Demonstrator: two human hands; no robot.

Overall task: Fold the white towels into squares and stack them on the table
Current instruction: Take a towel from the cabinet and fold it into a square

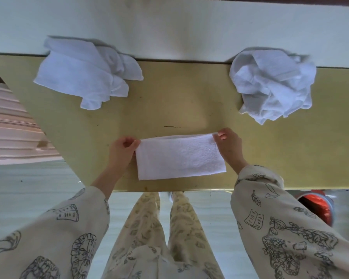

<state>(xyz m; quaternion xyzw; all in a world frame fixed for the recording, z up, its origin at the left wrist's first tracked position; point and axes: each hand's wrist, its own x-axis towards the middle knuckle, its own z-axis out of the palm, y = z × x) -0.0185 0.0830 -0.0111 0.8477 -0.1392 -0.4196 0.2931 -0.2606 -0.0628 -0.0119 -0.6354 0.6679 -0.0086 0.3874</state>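
Note:
A white towel [179,157], folded into a long rectangle, lies flat near the front edge of the yellow-green table [179,105]. My left hand [122,151] pinches its far left corner. My right hand [229,147] pinches its far right corner. A loosely laid heap of white towels [83,75] sits at the back left of the table. A crumpled pile of white towels [270,83] sits at the back right.
A pale wall [169,23] runs along the table's far edge. Pink ribbed furniture [10,127] stands left of the table. A red object [318,204] sits on the floor under the table's right front edge.

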